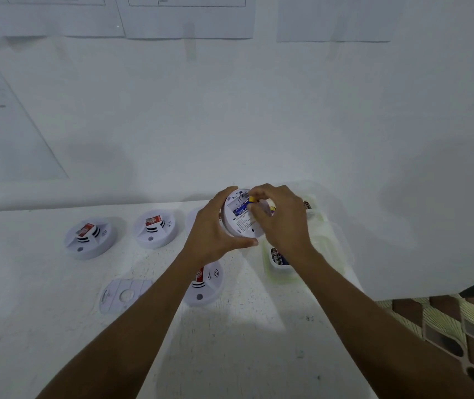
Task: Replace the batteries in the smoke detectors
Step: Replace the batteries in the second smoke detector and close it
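Observation:
My left hand grips a white smoke detector, lifted and tilted so its open back faces me. A blue battery lies in its compartment. My right hand pinches a blue and yellow battery at the compartment's upper edge. Three more white detectors rest face up on the table: one at the far left, one beside it, and one partly hidden under my left forearm.
A flat white mounting plate lies at the front left. A clear plastic container with batteries sits under my right wrist, with more clear tubs behind it. A white wall with paper sheets stands behind. The table's edge and patterned floor are at the right.

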